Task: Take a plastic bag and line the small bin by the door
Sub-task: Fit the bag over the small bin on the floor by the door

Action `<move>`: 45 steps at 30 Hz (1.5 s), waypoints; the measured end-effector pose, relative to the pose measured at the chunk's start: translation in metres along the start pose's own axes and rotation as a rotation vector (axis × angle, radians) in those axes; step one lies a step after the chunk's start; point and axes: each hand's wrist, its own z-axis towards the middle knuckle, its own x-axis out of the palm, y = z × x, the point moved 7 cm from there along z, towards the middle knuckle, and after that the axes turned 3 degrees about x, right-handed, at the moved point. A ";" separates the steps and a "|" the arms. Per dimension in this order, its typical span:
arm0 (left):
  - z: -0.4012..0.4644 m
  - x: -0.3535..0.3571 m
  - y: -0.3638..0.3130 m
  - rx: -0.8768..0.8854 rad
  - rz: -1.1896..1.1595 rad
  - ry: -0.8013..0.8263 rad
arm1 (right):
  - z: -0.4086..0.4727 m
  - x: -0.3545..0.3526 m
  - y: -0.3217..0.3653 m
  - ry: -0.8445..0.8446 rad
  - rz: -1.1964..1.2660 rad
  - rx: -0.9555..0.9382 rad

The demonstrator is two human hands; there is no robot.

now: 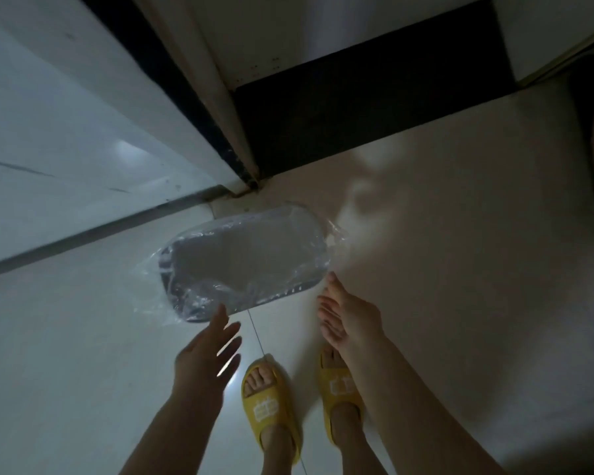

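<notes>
The small bin (244,258) stands on the floor near the door frame, its rim blurred under the clear plastic bag (199,289); left hand (206,351) and right hand (347,313) hover open, apart, empty.

The pale tiled floor (83,354) carries a small grey bin (244,258), which stands on it near the dark doorway threshold (357,108) and the foot of the door frame (240,156). A clear plastic bag (192,289) lines the bin, its loose edge spilling over the rim and down toward the tiles on the near left side. A person's two feet in yellow slippers (271,409) stand on the floor just beside the bin, straddling a thin tile joint (258,337).
</notes>
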 end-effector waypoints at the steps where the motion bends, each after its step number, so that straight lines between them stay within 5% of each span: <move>1: 0.005 0.006 0.009 -0.115 -0.121 0.024 | 0.000 0.007 -0.002 0.031 0.022 0.016; 8: 0.012 0.044 0.018 -0.268 -0.392 0.062 | -0.004 0.027 -0.002 -0.052 0.042 -0.002; 17: 0.023 0.021 0.028 0.043 -0.445 0.154 | -0.001 0.026 -0.003 -0.067 0.038 -0.240; 26: 0.032 0.022 0.051 0.046 -0.471 0.301 | 0.001 0.012 -0.019 0.133 0.108 -0.306; 33: 0.048 0.009 0.047 0.069 -0.606 0.260 | 0.016 0.010 -0.014 0.055 0.078 -0.264; 41: 0.072 0.000 0.051 0.056 -0.450 0.224 | 0.033 0.021 -0.002 0.061 -0.047 -0.269; 45: 0.066 -0.032 0.046 0.056 -0.355 0.180 | 0.017 0.001 -0.007 0.096 -0.113 -0.057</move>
